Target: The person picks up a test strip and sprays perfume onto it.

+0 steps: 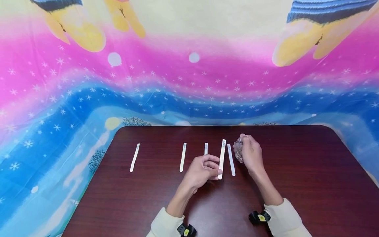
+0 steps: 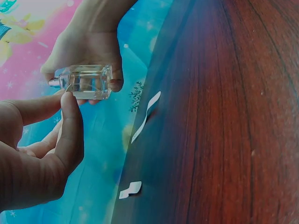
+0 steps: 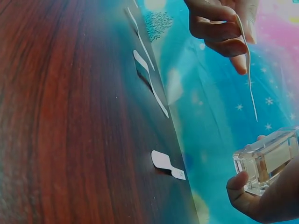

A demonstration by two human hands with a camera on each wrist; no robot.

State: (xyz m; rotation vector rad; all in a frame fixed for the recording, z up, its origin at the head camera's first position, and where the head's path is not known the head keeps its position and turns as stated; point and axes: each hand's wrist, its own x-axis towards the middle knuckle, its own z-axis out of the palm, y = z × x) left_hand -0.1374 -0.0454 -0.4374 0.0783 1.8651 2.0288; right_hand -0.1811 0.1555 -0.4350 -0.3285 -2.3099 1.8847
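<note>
My left hand [image 1: 199, 171] pinches the rounded lower end of a white perfume test strip [image 1: 222, 156] between thumb and fingers. The strip's printed end points away from me, above the table. My right hand [image 1: 253, 154] grips a clear glass perfume bottle [image 1: 238, 152], with a finger at its pump top. In the right wrist view the bottle [image 3: 266, 161] shows pale liquid, and the strip [image 3: 250, 77] hangs thin and edge-on from the left fingers. Bottle and held strip are close together but apart in the head view.
On the dark wooden table [image 1: 112, 200] lie more white strips: one at far left [image 1: 135, 158], one mid-table [image 1: 183, 157], one partly behind my left hand [image 1: 206, 148], and one near the bottle [image 1: 231, 160]. A colourful printed cloth [image 1: 165, 75] hangs behind the table.
</note>
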